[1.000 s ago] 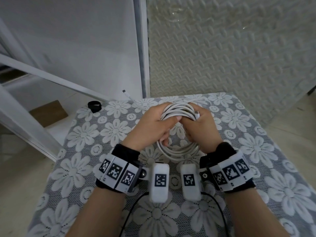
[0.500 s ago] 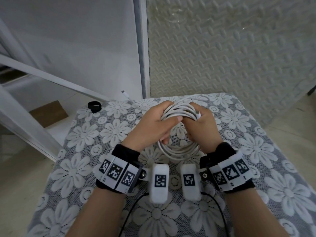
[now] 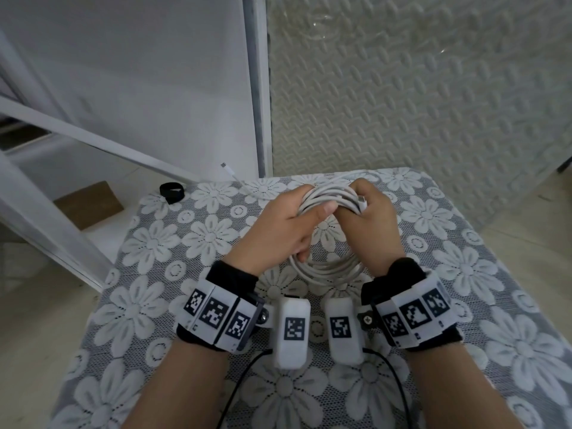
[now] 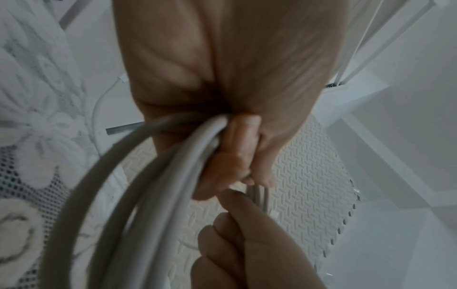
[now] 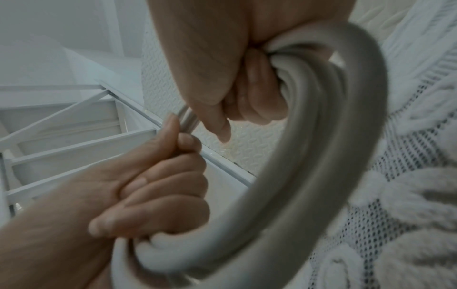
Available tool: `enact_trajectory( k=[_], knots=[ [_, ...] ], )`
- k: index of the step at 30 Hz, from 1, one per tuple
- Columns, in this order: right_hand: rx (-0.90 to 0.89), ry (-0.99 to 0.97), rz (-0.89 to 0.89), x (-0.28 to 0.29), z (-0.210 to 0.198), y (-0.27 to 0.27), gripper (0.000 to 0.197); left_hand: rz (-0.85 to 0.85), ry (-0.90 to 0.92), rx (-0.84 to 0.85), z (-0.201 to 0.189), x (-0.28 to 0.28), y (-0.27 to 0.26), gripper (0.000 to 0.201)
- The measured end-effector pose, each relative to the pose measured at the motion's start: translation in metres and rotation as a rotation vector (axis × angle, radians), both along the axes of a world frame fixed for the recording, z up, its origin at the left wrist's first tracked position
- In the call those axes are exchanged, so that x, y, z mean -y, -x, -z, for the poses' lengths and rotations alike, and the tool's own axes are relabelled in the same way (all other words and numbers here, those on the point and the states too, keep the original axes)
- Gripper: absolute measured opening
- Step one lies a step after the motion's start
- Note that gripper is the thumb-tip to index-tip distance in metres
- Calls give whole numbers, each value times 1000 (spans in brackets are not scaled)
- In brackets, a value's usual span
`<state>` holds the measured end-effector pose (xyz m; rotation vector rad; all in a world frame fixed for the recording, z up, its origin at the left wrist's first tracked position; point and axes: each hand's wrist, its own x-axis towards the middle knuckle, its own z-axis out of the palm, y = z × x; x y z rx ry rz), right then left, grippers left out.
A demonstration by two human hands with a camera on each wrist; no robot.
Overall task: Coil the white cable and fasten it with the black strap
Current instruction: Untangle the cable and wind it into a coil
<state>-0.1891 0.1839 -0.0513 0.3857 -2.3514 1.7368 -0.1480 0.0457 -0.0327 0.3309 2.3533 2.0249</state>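
Note:
The white cable is wound into a coil of several loops and held upright over the flowered table. My left hand grips the coil's top from the left, thumb across the strands. My right hand grips the same bundle from the right, with one plug poking out by its thumb. A loose tail runs off to the far left and ends in the other plug. The wrist views show the loops bunched in both fists. The black strap lies curled at the table's far left corner, away from both hands.
White metal frame bars slant past the table on the left. A brown cardboard piece lies on the floor there. A textured foam panel stands behind the table's far edge.
Both hands and the coil have edged slightly away from me. The loose tail has shifted a little, and both hands still grip the coil.

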Motion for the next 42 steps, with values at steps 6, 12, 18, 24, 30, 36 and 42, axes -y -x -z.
enact_trajectory(
  k=[6, 12, 18, 24, 30, 36, 42],
  knots=[
    [-99, 59, 93, -1, -5, -7, 27, 22, -59, 1, -2, -4, -2, 23],
    [-190, 22, 81, -1, -8, -10, 57, 55, -62, 15, -3, -4, -1, 33],
    [-216, -70, 61, -3, -5, -6, 40, 40, -21, 5, -2, -4, -2, 18],
    [-212, -82, 109, -3, 0, -2, 19, 27, 8, -10, -1, -6, -2, 14],
    [-159, -109, 148, -5, 3, 2, 13, 14, 29, -14, -2, -10, -3, 17],
    [-108, -126, 133, -4, 4, 3, 31, 34, 112, -72, -5, -14, -6, 24],
    [-92, -328, 198, -6, 0, -3, 42, 58, 180, -133, -6, -18, -6, 32]
  ],
)
